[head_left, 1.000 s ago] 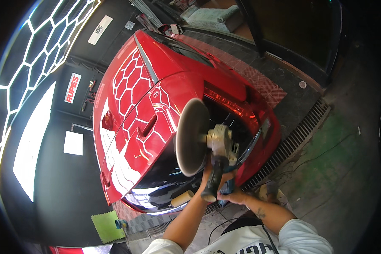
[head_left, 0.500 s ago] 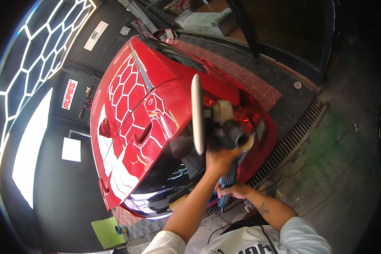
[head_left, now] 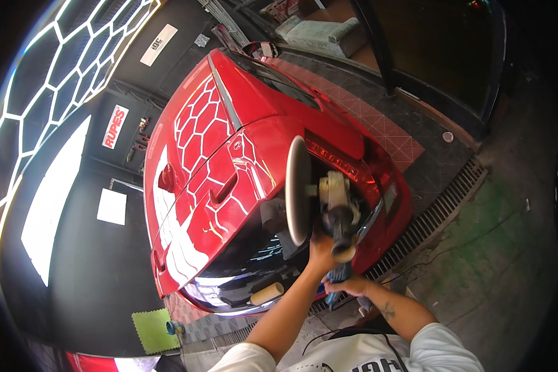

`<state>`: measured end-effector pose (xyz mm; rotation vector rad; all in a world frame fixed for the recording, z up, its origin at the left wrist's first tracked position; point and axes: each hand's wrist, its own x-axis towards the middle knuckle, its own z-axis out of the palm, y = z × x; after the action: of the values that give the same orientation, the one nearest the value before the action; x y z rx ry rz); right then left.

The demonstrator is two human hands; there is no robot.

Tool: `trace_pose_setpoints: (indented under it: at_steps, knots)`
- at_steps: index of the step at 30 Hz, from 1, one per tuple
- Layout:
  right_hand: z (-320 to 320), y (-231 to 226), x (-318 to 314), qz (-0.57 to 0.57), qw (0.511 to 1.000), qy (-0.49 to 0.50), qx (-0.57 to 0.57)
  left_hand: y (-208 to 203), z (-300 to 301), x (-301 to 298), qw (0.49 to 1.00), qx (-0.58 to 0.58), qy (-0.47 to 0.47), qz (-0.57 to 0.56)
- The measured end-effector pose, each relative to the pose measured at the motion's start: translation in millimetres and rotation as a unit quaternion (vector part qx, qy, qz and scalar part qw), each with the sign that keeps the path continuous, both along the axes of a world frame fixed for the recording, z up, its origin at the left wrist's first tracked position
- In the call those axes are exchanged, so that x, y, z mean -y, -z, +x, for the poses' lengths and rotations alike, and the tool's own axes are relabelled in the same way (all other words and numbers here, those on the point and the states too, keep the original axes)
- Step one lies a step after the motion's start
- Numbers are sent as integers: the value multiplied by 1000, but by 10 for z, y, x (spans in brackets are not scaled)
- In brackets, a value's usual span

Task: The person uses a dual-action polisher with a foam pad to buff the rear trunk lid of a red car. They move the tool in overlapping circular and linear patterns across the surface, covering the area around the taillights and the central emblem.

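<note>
I hold an electric polisher (head_left: 341, 211) upright in both hands above the rear of a red car (head_left: 260, 142). Its round pale pad (head_left: 297, 191) faces left, seen nearly edge-on, in front of the car's dark glass (head_left: 229, 270) and beside a red tail light (head_left: 335, 158). My left hand (head_left: 322, 251) is closed around the polisher near its head, the fingers partly hidden. Lower down, my right hand (head_left: 351, 286) grips the blue body. Whether the pad touches the car I cannot tell. A pale yellow bottle (head_left: 267, 294) lies on the dark glass, left of my forearms.
A floor drain grate (head_left: 440, 208) runs along the car's right side, with a thin cord on the concrete beyond it. At lower left are a green foam mat (head_left: 155, 330) and a small blue container (head_left: 174, 327). Hexagonal lights (head_left: 56, 93) line the upper left.
The polisher has moved slightly lower in view, and its pad has turned to show a little more of its round side. The car appears shifted right and down as my view moved.
</note>
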<state>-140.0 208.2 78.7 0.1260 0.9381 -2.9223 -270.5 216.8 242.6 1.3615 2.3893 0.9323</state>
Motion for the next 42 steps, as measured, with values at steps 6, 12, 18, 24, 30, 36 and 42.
trace_pose_setpoints:
  at_steps: [6,12,18,24,30,36,42]
  knots:
    - [-285,54,862,131,990,46,-6,-194,-106,766,989,24,-35,-138]
    - [-409,-287,1207,194,977,85,-6,-332,-300,1355,982,-4,-4,-188]
    - [-504,-157,1158,225,971,79,12,-238,-393,1269,992,23,17,-124]
    - [-417,67,381,273,956,71,85,-320,-313,596,991,131,0,1]
    - [75,-125,-534,487,856,162,64,122,-322,561,919,383,87,46]
    - [317,12,-880,568,810,128,75,137,-297,806,908,385,146,73]
    - [157,-41,-850,637,756,136,62,244,-460,1104,873,431,157,168]
